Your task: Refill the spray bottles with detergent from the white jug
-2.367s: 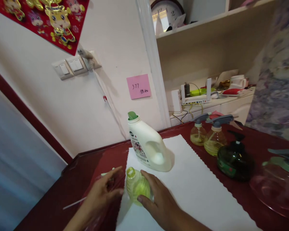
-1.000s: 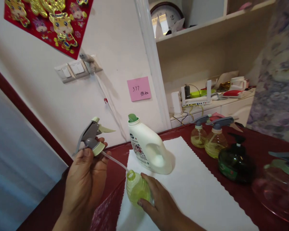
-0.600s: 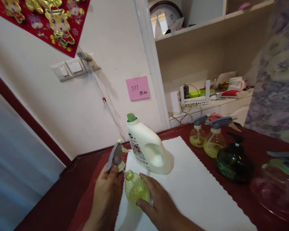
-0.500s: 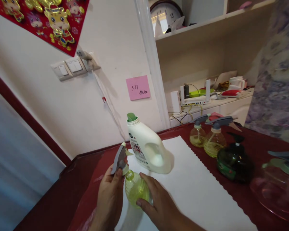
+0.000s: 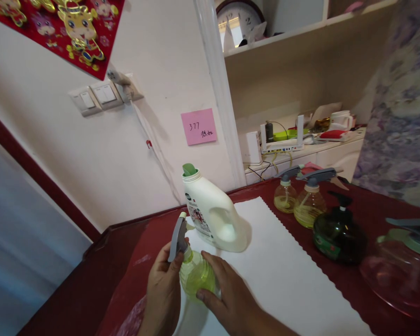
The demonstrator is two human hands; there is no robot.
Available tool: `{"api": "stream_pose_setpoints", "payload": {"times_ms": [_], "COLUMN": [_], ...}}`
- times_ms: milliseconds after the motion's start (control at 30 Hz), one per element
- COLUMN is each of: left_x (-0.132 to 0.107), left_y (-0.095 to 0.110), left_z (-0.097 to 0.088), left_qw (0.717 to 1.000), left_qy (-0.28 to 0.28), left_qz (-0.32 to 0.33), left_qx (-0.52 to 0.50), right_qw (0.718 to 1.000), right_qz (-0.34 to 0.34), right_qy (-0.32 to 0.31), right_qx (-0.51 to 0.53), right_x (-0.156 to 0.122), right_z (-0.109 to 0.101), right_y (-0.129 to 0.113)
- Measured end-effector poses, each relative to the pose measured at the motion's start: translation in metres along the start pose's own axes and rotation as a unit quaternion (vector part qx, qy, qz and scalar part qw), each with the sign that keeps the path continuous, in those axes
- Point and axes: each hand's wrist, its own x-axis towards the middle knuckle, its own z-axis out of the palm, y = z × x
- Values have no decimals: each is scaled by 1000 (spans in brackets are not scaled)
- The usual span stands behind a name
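Observation:
A small yellow-green ribbed spray bottle [image 5: 197, 277] stands on a white mat [image 5: 283, 275]. My right hand [image 5: 227, 298] is wrapped round its body. My left hand [image 5: 164, 291] grips the grey trigger spray head [image 5: 179, 238], which sits on the bottle's neck. Just behind stands a white detergent jug [image 5: 213, 214] with a green spout, its cap off.
At the right on the dark red table [image 5: 91, 289] stand two clear spray bottles with yellow liquid [image 5: 303, 198], a dark green pump bottle [image 5: 338, 235] and a pink-tinted sprayer [image 5: 399, 270]. The wall with switches [image 5: 98, 93] is behind; a floral-clothed person [image 5: 402, 107] stands at far right.
My left hand lifted the spray head from the table, fed its tube into the bottle and lowered the head onto the neck. My right hand stayed on the bottle.

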Motion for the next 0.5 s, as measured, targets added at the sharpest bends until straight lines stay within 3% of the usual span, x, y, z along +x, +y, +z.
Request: {"api": "stream_pose_setpoints", "payload": {"times_ms": [500], "left_x": [5], "left_y": [-4], "left_z": [-7], "left_qw": [998], "left_qy": [-5], "left_qz": [40], "left_qx": [54], "right_qw": [1000], "right_qz": [8], "right_qy": [2], "right_qx": [6], "right_x": [1], "right_z": [1], "right_y": [2]}}
